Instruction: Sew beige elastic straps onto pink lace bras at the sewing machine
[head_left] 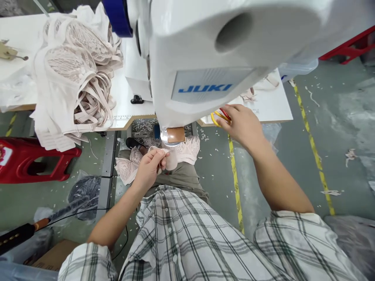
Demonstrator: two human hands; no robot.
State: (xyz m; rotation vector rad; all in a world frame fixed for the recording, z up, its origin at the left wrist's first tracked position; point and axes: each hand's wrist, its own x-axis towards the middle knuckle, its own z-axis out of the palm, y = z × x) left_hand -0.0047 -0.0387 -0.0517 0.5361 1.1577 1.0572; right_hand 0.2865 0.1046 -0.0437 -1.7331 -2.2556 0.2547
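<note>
A pale pink lace bra (188,150) lies across my lap, just below the sewing machine's (205,50) head. The fingers of my left hand (152,164) are closed in a pinch on its edge, where a light fabric piece hangs beside them. To the right, at the table's front edge, my right hand (244,125) is closed round the scissors (216,118), whose handles are yellow and red. Their blades are hidden from view. The white machine overhangs both hands and covers part of the worktable (277,105).
A heap of pale lace bras (73,70) with straps lies on the table at the left and hangs over its edge. Red stools (67,164) stand on the floor at the left and far right. Plastic bags (84,191) and fabric scraps lie on the green floor.
</note>
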